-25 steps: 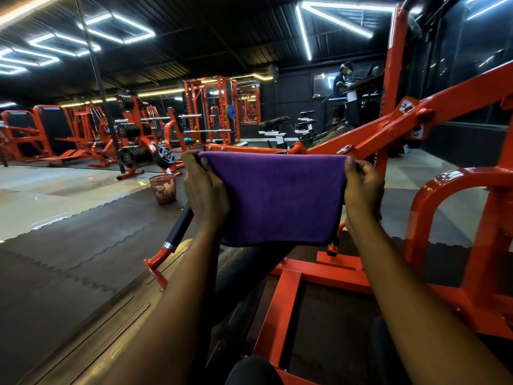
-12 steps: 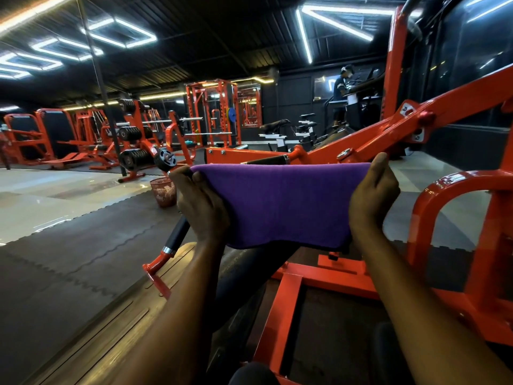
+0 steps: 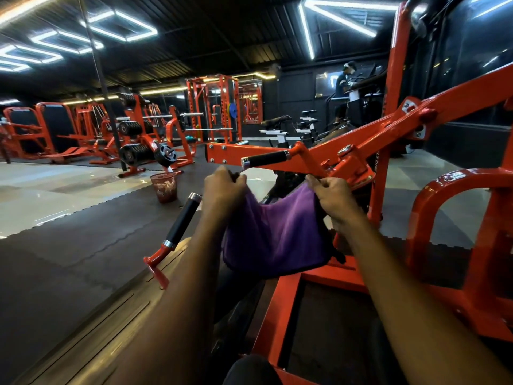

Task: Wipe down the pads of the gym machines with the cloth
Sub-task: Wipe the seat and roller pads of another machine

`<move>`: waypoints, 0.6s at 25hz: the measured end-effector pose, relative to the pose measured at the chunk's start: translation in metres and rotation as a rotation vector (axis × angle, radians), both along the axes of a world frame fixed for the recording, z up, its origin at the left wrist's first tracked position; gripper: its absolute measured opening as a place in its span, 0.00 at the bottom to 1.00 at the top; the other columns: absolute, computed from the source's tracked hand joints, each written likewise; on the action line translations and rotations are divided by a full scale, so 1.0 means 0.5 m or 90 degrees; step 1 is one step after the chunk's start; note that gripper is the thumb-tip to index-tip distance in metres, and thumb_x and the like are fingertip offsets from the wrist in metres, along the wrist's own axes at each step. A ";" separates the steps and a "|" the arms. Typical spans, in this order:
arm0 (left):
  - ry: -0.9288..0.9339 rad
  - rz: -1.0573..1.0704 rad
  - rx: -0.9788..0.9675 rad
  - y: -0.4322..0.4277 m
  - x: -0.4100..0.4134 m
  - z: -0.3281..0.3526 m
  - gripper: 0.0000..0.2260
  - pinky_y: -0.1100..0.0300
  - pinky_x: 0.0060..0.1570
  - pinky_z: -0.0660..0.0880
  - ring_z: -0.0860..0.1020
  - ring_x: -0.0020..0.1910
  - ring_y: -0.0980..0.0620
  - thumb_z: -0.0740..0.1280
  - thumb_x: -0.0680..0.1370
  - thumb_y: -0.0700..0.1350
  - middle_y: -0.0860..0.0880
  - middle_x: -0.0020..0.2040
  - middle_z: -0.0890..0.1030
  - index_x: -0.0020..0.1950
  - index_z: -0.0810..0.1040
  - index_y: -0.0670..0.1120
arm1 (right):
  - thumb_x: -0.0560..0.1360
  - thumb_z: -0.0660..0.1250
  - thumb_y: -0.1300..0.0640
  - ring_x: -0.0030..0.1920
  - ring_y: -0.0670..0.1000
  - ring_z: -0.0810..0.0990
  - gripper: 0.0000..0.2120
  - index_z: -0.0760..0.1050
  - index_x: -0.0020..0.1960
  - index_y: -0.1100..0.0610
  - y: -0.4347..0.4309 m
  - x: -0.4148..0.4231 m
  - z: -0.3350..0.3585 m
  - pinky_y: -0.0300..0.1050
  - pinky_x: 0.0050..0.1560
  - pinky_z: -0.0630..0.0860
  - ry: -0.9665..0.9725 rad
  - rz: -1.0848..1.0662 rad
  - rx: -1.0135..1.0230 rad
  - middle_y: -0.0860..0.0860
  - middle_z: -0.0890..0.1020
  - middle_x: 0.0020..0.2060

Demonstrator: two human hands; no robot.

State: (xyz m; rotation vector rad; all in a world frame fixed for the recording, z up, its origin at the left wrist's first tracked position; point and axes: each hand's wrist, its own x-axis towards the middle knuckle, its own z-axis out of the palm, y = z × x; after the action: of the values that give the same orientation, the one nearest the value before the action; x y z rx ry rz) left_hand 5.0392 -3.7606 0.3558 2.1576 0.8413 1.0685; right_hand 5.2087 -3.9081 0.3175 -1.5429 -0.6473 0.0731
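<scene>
Hanging where, exactly, that purple microfibre cloth (image 3: pixel 277 234)?

— Between the two hands, in the air just over the dark pad (image 3: pixel 237 298) of the orange steel machine (image 3: pixel 361 140). It sags in the middle like a sling. Whether its lower edge touches the pad I cannot tell, it is too dim down there

And the hands?

— The left hand (image 3: pixel 224 187) pinches one top corner and the right hand (image 3: pixel 333 198) the other, fingers curled on the hem. They sit fairly near each other, which is why the cloth droops instead of stretching flat

Why hold it so?

— My guess: to open a broad face of cloth and lay it over the pad, so one pass covers the width. No wiping contact shows yet

What's around it?

— An upper black foam-grip handle (image 3: pixel 265 158) just beyond the hands and a lower black foam-grip handle (image 3: pixel 181 220) left of the left forearm, both apart from the cloth. Farther out, a wire waste basket (image 3: pixel 164 187) stands on the rubber floor (image 3: pixel 69 245), and a person (image 3: pixel 344 81) is at the far wall
</scene>
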 end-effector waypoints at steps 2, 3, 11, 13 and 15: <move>0.025 -0.125 0.055 -0.039 0.016 0.019 0.10 0.56 0.45 0.79 0.79 0.44 0.53 0.65 0.82 0.49 0.49 0.47 0.79 0.56 0.77 0.43 | 0.80 0.68 0.48 0.35 0.46 0.81 0.10 0.79 0.44 0.53 0.029 -0.043 0.012 0.45 0.38 0.77 -0.051 0.045 0.010 0.48 0.83 0.35; 0.022 -0.166 0.078 -0.055 0.018 0.023 0.11 0.53 0.46 0.81 0.81 0.44 0.51 0.64 0.83 0.49 0.48 0.46 0.81 0.55 0.78 0.42 | 0.81 0.67 0.50 0.32 0.44 0.81 0.08 0.79 0.46 0.53 0.038 -0.062 0.018 0.44 0.34 0.76 -0.060 0.086 0.013 0.48 0.83 0.35; 0.014 -0.421 0.004 -0.038 -0.053 0.010 0.19 0.49 0.42 0.83 0.84 0.46 0.41 0.57 0.75 0.26 0.39 0.49 0.83 0.60 0.73 0.42 | 0.77 0.72 0.57 0.41 0.48 0.85 0.06 0.79 0.53 0.58 -0.006 -0.096 0.042 0.41 0.38 0.79 -0.115 0.213 -0.041 0.50 0.86 0.39; 0.034 -0.367 0.055 -0.008 -0.060 -0.012 0.24 0.45 0.52 0.80 0.78 0.60 0.42 0.64 0.72 0.35 0.45 0.62 0.77 0.66 0.67 0.51 | 0.77 0.69 0.63 0.41 0.47 0.83 0.04 0.80 0.51 0.58 -0.015 -0.097 0.046 0.41 0.39 0.78 -0.140 0.250 -0.046 0.51 0.85 0.40; 0.163 -0.367 0.042 0.017 -0.074 -0.024 0.29 0.43 0.63 0.74 0.70 0.68 0.43 0.68 0.70 0.44 0.48 0.69 0.72 0.69 0.66 0.59 | 0.76 0.65 0.65 0.42 0.46 0.81 0.07 0.79 0.49 0.56 -0.028 -0.094 0.054 0.38 0.41 0.78 -0.134 0.302 -0.001 0.50 0.83 0.41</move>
State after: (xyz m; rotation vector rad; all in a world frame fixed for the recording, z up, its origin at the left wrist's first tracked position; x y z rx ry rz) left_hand 5.0023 -3.7521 0.3436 2.4082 0.2481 0.5413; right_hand 5.1619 -3.9218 0.3446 -1.3807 -1.1727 0.2707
